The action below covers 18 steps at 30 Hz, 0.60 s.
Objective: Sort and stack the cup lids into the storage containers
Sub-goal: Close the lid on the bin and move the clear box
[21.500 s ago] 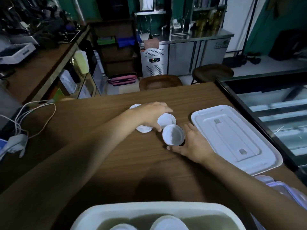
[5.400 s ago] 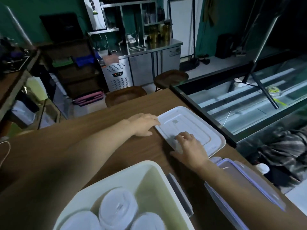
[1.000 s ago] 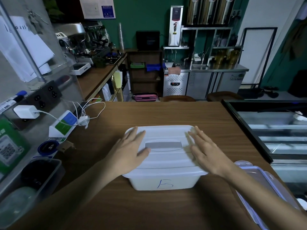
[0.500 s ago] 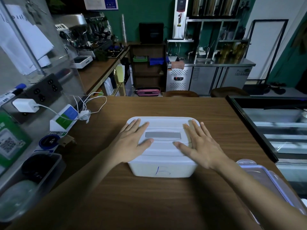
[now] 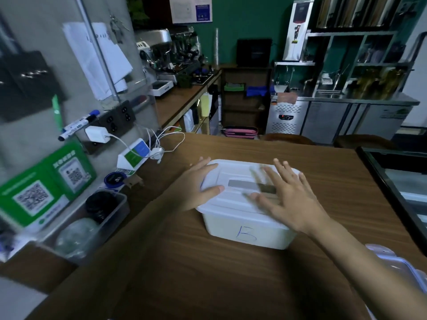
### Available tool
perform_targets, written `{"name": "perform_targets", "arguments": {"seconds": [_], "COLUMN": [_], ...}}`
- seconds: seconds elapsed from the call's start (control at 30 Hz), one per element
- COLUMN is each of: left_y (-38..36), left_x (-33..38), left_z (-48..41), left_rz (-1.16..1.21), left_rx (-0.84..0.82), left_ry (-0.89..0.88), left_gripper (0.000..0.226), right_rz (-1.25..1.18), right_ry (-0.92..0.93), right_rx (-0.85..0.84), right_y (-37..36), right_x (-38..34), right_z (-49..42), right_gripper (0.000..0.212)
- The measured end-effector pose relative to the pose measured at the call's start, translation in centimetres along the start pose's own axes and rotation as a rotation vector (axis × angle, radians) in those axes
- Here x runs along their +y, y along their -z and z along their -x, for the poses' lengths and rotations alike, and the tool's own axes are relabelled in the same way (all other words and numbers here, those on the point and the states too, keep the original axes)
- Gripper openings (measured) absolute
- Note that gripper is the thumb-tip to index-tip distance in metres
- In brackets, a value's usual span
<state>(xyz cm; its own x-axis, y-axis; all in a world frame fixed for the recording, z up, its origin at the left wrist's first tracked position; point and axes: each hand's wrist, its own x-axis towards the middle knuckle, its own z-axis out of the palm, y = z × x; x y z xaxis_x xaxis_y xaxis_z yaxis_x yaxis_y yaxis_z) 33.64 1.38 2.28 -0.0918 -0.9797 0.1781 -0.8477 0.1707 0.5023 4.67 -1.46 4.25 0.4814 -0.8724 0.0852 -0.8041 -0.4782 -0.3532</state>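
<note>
A white storage container (image 5: 247,232) marked with a blue "B" stands on the wooden table (image 5: 208,273), its white lid (image 5: 238,174) on top with a grey handle strip. My left hand (image 5: 198,185) lies flat with straight fingers on the lid's left edge. My right hand (image 5: 286,199) is spread flat over the lid's right half, blurred by motion. The cup lids are hidden inside the container.
A second clear container (image 5: 402,271) sits at the table's right edge. A clear bin with dark and clear lids (image 5: 97,215), QR-code signs (image 5: 39,192), a charger and white cables (image 5: 159,144) line the left wall. A glass display case (image 5: 397,176) borders the right.
The lid that lay on the table now covers the container. Over the last second my right hand has slid across the lid toward its middle, and the view has swung left.
</note>
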Motion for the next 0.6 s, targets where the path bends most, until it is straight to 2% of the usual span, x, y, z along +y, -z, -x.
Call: {"name": "perform_targets", "arguments": {"seconds": [0.1,0.2,0.3,0.43,0.5,0.6], "left_y": [2.2,4.9,7.6,9.7,10.5,10.7], "left_x": [-1.3,-3.4,-6.4,-10.4,-12.5,-15.3], "left_z": [3.4,7.2,11.4,16.6,18.6,21.0], "left_rz": [-0.100,-0.164,-0.146,-0.127,-0.152,-0.120], "left_rx": [0.043,0.120,0.159,0.199,0.203,0.226], "left_ry": [0.065,0.103,0.212,0.354,0.430,0.537], "left_gripper": [0.077,0.077,0.084,0.077,0.087,0.116], "right_rz": [-0.073,-0.074,-0.072,-0.069,-0.073,-0.082], "right_ry": [0.179,0.332,0.433,0.539,0.577,0.610], "right_rx": [-0.014,-0.024,-0.066,-0.154,-0.203,-0.296], "right_y": [-1.3,-3.4,-5.3,-7.9,-9.5,-12.2], "right_x": [-4.0,-8.1,-12.7,-18.8,-21.3,-24.4], "right_z": [-1.0,-2.9,-4.9,-6.8,-8.0,-9.9], "right_gripper": [0.087,0.088,0.089,0.090,0.092,0.101]}}
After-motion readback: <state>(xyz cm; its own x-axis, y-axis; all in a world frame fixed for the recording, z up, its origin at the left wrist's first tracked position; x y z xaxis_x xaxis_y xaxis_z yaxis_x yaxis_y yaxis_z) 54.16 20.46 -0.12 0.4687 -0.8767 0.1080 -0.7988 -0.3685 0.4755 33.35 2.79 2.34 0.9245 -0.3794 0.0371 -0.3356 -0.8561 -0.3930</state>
